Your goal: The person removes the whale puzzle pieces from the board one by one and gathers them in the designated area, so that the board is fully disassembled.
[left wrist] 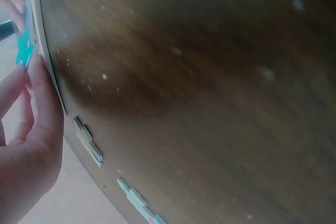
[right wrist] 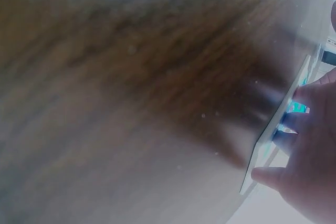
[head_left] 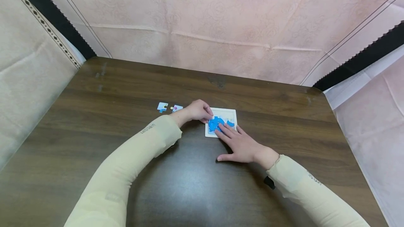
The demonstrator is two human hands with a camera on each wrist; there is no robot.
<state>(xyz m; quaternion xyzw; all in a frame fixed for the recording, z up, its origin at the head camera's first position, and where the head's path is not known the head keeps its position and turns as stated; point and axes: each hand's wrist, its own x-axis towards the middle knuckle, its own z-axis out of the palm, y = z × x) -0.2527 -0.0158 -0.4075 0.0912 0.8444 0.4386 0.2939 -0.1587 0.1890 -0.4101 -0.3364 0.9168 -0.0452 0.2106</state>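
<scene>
A square white puzzle tray (head_left: 231, 111) lies on the table, part of a blue picture (head_left: 216, 123) fitted in it. At the tray's left edge my left hand (head_left: 199, 110) pinches a blue-green puzzle piece (left wrist: 24, 48) between thumb and finger. My right hand (head_left: 241, 147) rests its spread, straight fingers on the tray's lower right part and covers some of the picture. In the right wrist view those fingers (right wrist: 287, 121) touch the tray. Two loose puzzle pieces lie left of the tray: one piece (head_left: 162, 106) whole in view, the other piece (head_left: 177, 108) partly behind my left wrist.
The brown wooden table (head_left: 186, 192) reaches out on all sides of the tray. Light patterned cloth (head_left: 202, 20) hangs behind its far edge and along both sides.
</scene>
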